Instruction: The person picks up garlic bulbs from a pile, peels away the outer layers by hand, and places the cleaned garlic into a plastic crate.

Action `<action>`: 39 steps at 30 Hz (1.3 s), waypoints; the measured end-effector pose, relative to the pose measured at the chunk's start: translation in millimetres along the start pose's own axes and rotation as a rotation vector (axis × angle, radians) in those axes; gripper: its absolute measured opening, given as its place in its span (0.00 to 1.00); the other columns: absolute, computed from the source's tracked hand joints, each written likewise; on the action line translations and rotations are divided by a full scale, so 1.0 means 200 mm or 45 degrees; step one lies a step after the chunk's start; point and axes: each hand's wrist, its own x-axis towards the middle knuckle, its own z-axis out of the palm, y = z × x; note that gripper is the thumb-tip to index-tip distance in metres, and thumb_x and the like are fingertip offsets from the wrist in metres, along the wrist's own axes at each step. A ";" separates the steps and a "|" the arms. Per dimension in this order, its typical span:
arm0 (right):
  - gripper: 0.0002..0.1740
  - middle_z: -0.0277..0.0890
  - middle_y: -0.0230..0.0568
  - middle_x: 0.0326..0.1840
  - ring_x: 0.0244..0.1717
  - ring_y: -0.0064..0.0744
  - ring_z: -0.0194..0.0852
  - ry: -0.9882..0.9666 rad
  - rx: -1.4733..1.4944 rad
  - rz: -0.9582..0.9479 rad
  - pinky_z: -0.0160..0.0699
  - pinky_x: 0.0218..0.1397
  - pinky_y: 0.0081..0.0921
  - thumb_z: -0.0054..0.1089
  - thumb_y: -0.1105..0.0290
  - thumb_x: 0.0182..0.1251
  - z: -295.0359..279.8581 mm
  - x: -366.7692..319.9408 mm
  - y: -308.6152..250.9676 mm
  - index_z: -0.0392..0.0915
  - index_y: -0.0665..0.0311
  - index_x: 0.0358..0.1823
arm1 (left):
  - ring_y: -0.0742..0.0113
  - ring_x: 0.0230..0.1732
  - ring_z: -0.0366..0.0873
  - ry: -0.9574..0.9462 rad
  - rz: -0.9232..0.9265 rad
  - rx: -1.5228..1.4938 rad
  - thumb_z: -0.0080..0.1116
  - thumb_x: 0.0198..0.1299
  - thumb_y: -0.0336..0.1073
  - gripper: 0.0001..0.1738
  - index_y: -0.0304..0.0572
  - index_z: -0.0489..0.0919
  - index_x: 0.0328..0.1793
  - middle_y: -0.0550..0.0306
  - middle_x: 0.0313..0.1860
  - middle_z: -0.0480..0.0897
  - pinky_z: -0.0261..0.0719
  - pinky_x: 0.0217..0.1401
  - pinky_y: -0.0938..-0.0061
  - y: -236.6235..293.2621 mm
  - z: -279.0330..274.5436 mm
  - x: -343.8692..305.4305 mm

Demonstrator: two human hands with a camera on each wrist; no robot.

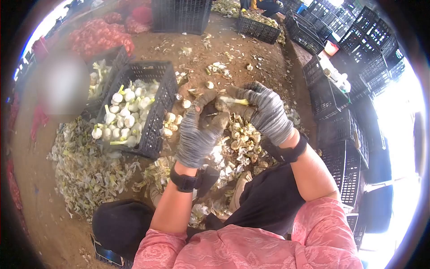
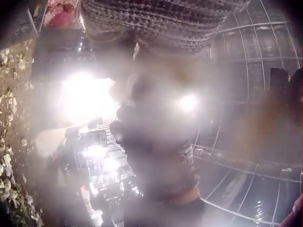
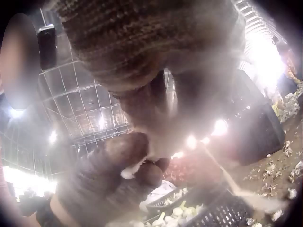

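Both hands wear grey knitted gloves with dark, soiled fingertips. They meet in front of the body over a pile of untrimmed garlic [image 1: 239, 134]. Between them is a garlic bulb with a pale stem [image 1: 234, 100], its bulb end mostly covered by fingers. My left hand [image 1: 197, 134] grips it with curled fingers and thumb; a white bit of the garlic [image 3: 132, 170] shows at these fingertips in the right wrist view. My right hand [image 1: 268, 111] pinches it from the other side, around the stem. Haze and glare blur both wrist views.
A black crate [image 1: 154, 130] of cleaned garlic bulbs [image 1: 127, 112] stands left of the hands. Peel and stem trimmings [image 1: 92, 166] heap beside it. Red net sacks [image 1: 98, 38] lie at the back left; stacked black crates [image 1: 336, 157] line the right. Another person [image 1: 264, 6] sits at the back.
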 end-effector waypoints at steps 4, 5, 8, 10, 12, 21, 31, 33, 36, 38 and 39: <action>0.17 0.73 0.41 0.35 0.35 0.35 0.74 -0.063 -0.141 -0.101 0.72 0.38 0.24 0.67 0.68 0.49 0.00 -0.03 -0.07 0.79 0.62 0.43 | 0.75 0.41 0.75 0.089 -0.086 -0.098 0.59 0.52 0.25 0.20 0.34 0.73 0.53 0.57 0.42 0.78 0.75 0.44 0.80 -0.03 -0.02 -0.01; 0.17 0.73 0.41 0.35 0.35 0.35 0.74 -0.064 -0.143 -0.101 0.72 0.38 0.24 0.67 0.68 0.49 0.00 -0.03 -0.06 0.79 0.62 0.43 | 0.75 0.41 0.75 0.090 -0.086 -0.100 0.59 0.52 0.25 0.20 0.34 0.73 0.53 0.57 0.42 0.78 0.75 0.44 0.80 -0.02 -0.03 0.00; 0.18 0.73 0.41 0.34 0.35 0.35 0.74 -0.074 -0.167 -0.076 0.72 0.38 0.25 0.67 0.68 0.48 0.00 -0.03 -0.04 0.80 0.62 0.43 | 0.75 0.41 0.76 0.077 -0.139 -0.074 0.59 0.54 0.29 0.16 0.34 0.76 0.49 0.56 0.39 0.80 0.75 0.44 0.80 0.00 -0.05 0.01; 0.11 0.75 0.40 0.36 0.37 0.33 0.76 -0.077 0.016 0.001 0.76 0.38 0.24 0.63 0.71 0.53 0.00 -0.04 -0.03 0.79 0.66 0.39 | 0.75 0.40 0.76 0.076 -0.052 -0.012 0.58 0.56 0.32 0.15 0.34 0.76 0.49 0.56 0.39 0.80 0.75 0.43 0.80 -0.05 -0.07 0.00; 0.11 0.75 0.40 0.36 0.37 0.33 0.76 -0.072 0.024 0.016 0.76 0.38 0.24 0.63 0.72 0.53 -0.03 -0.02 -0.07 0.79 0.66 0.38 | 0.75 0.39 0.76 0.120 -0.103 -0.142 0.58 0.56 0.33 0.15 0.34 0.76 0.49 0.57 0.39 0.80 0.75 0.43 0.80 -0.04 -0.06 0.00; 0.11 0.77 0.38 0.34 0.31 0.26 0.75 0.007 -0.041 0.036 0.74 0.34 0.19 0.63 0.75 0.52 0.01 -0.04 0.00 0.78 0.68 0.39 | 0.77 0.36 0.75 0.219 -0.202 -0.057 0.57 0.56 0.28 0.11 0.37 0.78 0.45 0.61 0.37 0.80 0.76 0.39 0.83 -0.02 -0.02 0.00; 0.11 0.78 0.32 0.29 0.29 0.15 0.72 0.140 0.743 0.624 0.73 0.32 0.15 0.62 0.73 0.56 0.03 -0.04 -0.03 0.78 0.69 0.40 | 0.78 0.35 0.74 0.237 -0.295 -0.020 0.59 0.55 0.31 0.12 0.35 0.77 0.45 0.61 0.36 0.79 0.75 0.39 0.83 -0.01 0.00 -0.01; 0.10 0.78 0.32 0.28 0.28 0.15 0.72 0.161 0.642 0.538 0.72 0.31 0.15 0.62 0.73 0.55 0.05 -0.05 -0.04 0.79 0.68 0.39 | 0.78 0.36 0.74 0.230 -0.273 -0.147 0.60 0.55 0.32 0.13 0.34 0.77 0.46 0.61 0.37 0.79 0.74 0.40 0.83 0.01 0.02 -0.02; 0.09 0.76 0.42 0.24 0.24 0.26 0.74 0.037 0.134 0.135 0.72 0.29 0.21 0.63 0.73 0.52 0.04 -0.05 -0.06 0.80 0.64 0.36 | 0.78 0.34 0.75 0.214 -0.245 -0.177 0.59 0.56 0.34 0.15 0.35 0.76 0.48 0.60 0.36 0.79 0.75 0.38 0.83 -0.04 0.00 -0.01; 0.08 0.76 0.43 0.25 0.24 0.28 0.75 0.023 0.176 0.164 0.72 0.29 0.21 0.63 0.72 0.52 0.04 -0.06 -0.05 0.80 0.64 0.35 | 0.78 0.33 0.75 0.162 -0.315 -0.216 0.58 0.57 0.35 0.15 0.35 0.77 0.48 0.60 0.35 0.80 0.76 0.36 0.83 -0.03 -0.05 0.00; 0.08 0.76 0.44 0.25 0.25 0.30 0.75 0.009 0.220 0.193 0.72 0.29 0.22 0.63 0.72 0.52 0.03 -0.06 -0.05 0.80 0.65 0.35 | 0.78 0.32 0.76 0.110 -0.385 -0.252 0.57 0.57 0.36 0.15 0.35 0.77 0.48 0.61 0.34 0.80 0.76 0.35 0.83 -0.02 -0.07 0.01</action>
